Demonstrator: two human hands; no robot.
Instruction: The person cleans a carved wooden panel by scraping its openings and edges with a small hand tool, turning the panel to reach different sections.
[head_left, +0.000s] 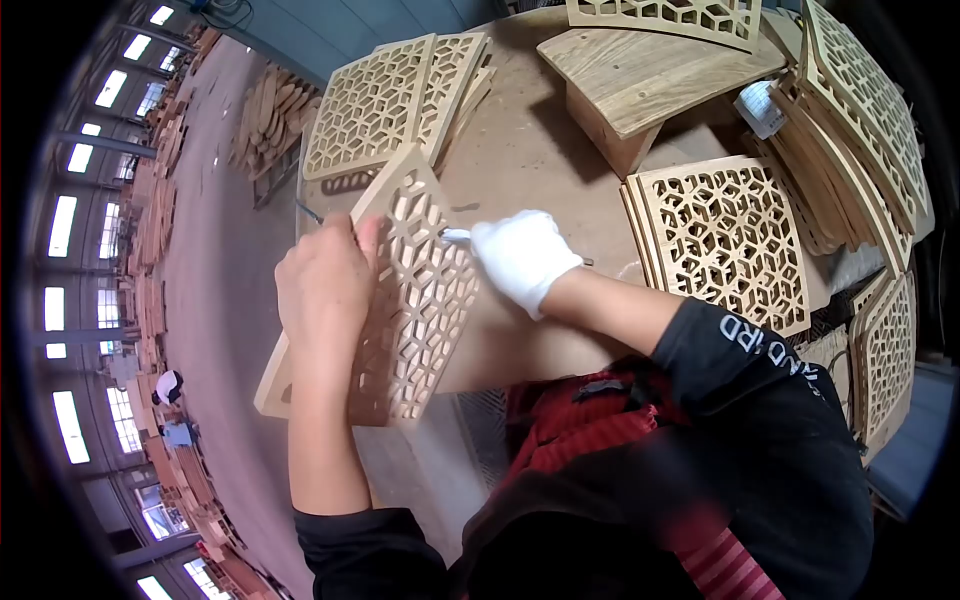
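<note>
My bare left hand (325,285) grips the edge of a wooden lattice panel (410,275), its fingers wrapped over the frame. The panel stands tilted on the worktable (515,150), with many geometric cutouts through it. My right hand (525,257), in a white glove, is closed around a thin hand tool (456,235). The tool's pale end meets the panel's cutouts near its upper right side, and a short dark end shows behind the glove. Most of the tool is hidden in my fist, so its exact kind cannot be made out.
Lattice panels (375,100) lie stacked at the back left, and another stack (725,240) sits on the right. A small wooden stand (650,75) carries a panel at the back. More panels (870,120) lean at far right. A person (168,388) is far off on the left.
</note>
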